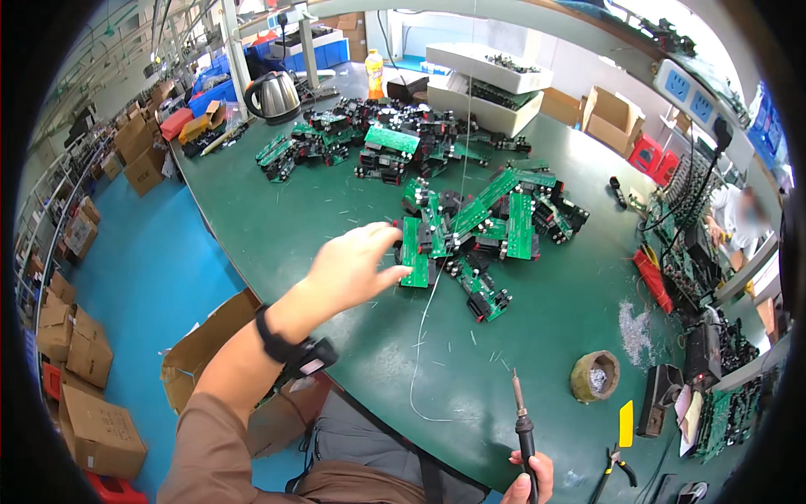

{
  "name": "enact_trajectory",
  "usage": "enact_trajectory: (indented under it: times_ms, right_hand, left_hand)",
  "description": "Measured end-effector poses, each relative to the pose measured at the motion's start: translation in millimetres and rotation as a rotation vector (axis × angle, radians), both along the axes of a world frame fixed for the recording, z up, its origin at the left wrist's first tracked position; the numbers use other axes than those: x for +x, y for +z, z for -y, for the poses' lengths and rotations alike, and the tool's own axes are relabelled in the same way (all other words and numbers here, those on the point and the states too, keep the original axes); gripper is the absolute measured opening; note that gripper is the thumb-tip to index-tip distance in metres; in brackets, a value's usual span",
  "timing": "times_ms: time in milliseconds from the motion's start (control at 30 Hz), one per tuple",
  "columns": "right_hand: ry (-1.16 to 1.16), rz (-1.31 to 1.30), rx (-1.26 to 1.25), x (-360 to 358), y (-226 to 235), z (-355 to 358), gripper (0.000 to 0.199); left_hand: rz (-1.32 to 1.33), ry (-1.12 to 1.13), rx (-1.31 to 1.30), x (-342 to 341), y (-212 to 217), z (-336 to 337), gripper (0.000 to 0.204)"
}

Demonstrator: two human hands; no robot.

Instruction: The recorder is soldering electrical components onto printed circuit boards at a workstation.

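Observation:
My left hand [353, 267] reaches over the bench with thumb and fingers apart. Its tips are at the left edge of a green circuit board [415, 252], touching it or nearly so. That board lies at the near left of a loose heap of circuit boards [495, 210] with black parts. In my right hand [537, 480], at the lower edge, is a soldering iron [522, 420], its tip pointing up and away from me. A thin solder wire [417, 353] comes down from above, passes the boards and curls onto the bench.
A bigger board pile [386, 139] lies behind, near a kettle [274, 97] and a bottle [374, 74]. At right are a round pot [594, 376], cutting pliers [614, 470] and a red-handled tool [652, 277]. An open carton [206, 340] stands left of the green bench [369, 349].

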State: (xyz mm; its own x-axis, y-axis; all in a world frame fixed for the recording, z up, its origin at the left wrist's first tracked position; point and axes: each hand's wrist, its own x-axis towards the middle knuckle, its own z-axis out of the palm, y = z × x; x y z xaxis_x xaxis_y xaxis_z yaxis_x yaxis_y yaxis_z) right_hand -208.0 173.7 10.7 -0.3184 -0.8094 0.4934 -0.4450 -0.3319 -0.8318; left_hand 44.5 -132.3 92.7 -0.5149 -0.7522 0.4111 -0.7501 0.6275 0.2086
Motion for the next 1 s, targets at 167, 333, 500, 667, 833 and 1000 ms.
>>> enact_trajectory:
  times_ms: [167,333,500,667,833,1000]
  right_hand:
    - [-0.042,0.033,0.010,0,-8,-4,0.022]
    - [0.012,0.062,-0.009,-1,-4,-2,0.023]
    - [0.005,-0.006,-0.026,-1,-2,-3,0.023]
    - [-0.020,0.098,-0.094,-1,-9,-2,0.026]
    - [-0.012,0.028,-0.069,-2,-9,-1,0.028]
    - [-0.069,0.096,-0.100,-2,-32,0,0.033]
  left_hand:
    - [0.165,-0.020,0.003,-42,-24,52,0.051]
    - [0.173,-0.068,0.158,-35,-22,57,0.048]
    - [-0.107,-0.199,-0.115,-17,5,-17,0.040]
    - [-1.111,-0.320,0.753,20,-31,-70,0.034]
    - [-1.569,-0.546,1.611,25,-82,-100,0.045]
    - [-0.944,-0.192,1.621,-6,-69,-112,0.031]
